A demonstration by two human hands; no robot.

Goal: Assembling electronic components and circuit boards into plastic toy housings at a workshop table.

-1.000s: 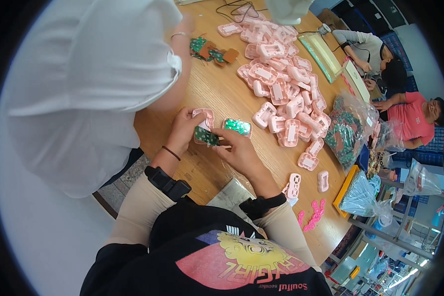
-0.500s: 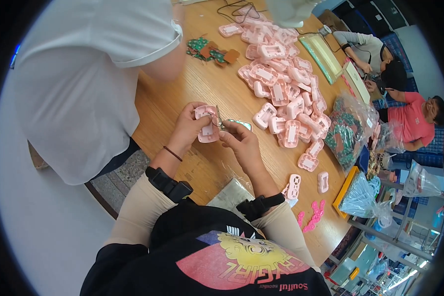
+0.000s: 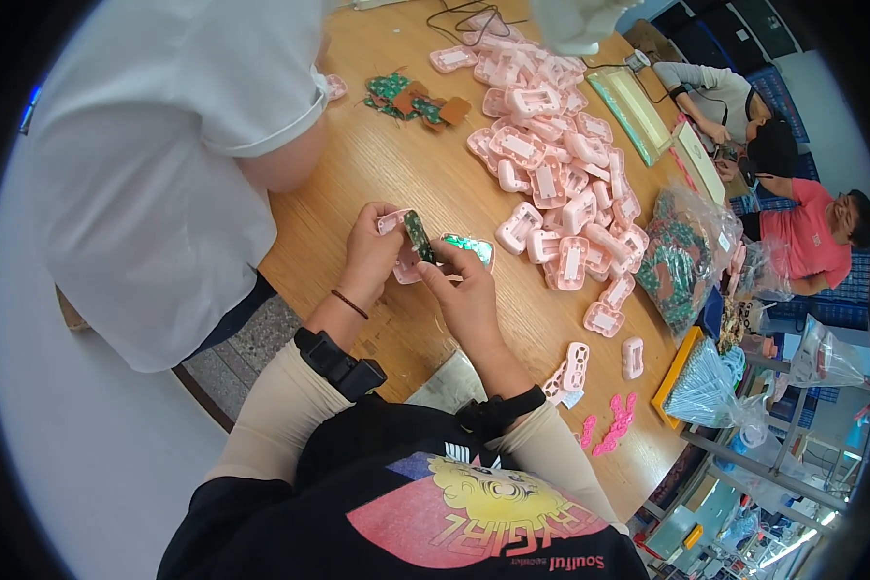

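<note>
My left hand (image 3: 365, 253) is closed on a pale pink plastic shell (image 3: 406, 271), keeping it above the wooden table (image 3: 348, 184). A small dark green circuit board (image 3: 419, 235) stands tilted over that shell, its lower end pinched by my right hand (image 3: 462, 293). Fingers cover much of the shell. Just beyond my right hand lies another pink shell with a shiny green circuit board (image 3: 470, 247) in it.
A large heap of pink shells (image 3: 551, 174) spreads to the right. Green boards with brown pieces (image 3: 416, 101) lie at the far side. A person in white (image 3: 155, 184) stands close on my left. Pink perforated covers (image 3: 576, 365) and bright pink pieces (image 3: 616, 425) lie near right.
The circuit board has turned from nearly edge-on to showing its green face. The neighbouring person's arm has shifted left, uncovering a pink piece beside the sleeve.
</note>
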